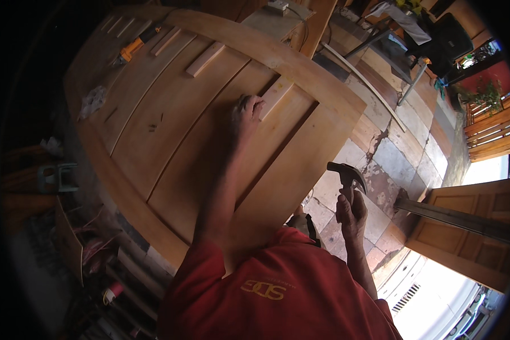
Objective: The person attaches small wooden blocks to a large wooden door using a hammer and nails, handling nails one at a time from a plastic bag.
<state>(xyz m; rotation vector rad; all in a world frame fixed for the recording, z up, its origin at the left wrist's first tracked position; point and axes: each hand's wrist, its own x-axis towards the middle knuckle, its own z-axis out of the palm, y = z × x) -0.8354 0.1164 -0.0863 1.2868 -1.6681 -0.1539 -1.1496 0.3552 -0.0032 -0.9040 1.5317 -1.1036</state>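
A large panelled wooden door point(175, 122) lies flat in front of me. My left hand point(247, 113) is closed, with its fingers curled at the near end of a short pale wooden strip point(277, 100) lying in one of the recessed panels. Whether something small is also between those fingers, I cannot make out. Off the door's right edge, my right hand point(352, 214) grips a claw hammer point(350, 177) by its handle, the head raised upward. Two more wooden strips point(205, 59) rest on the door farther back.
An orange power tool point(132, 50) and a crumpled clear plastic bag point(93, 102) lie on the door's left part. Small dark bits point(152, 128) sit on a panel. A long thin strip point(374, 93) lies over the tiled floor at right. A pale stool point(58, 178) stands at left.
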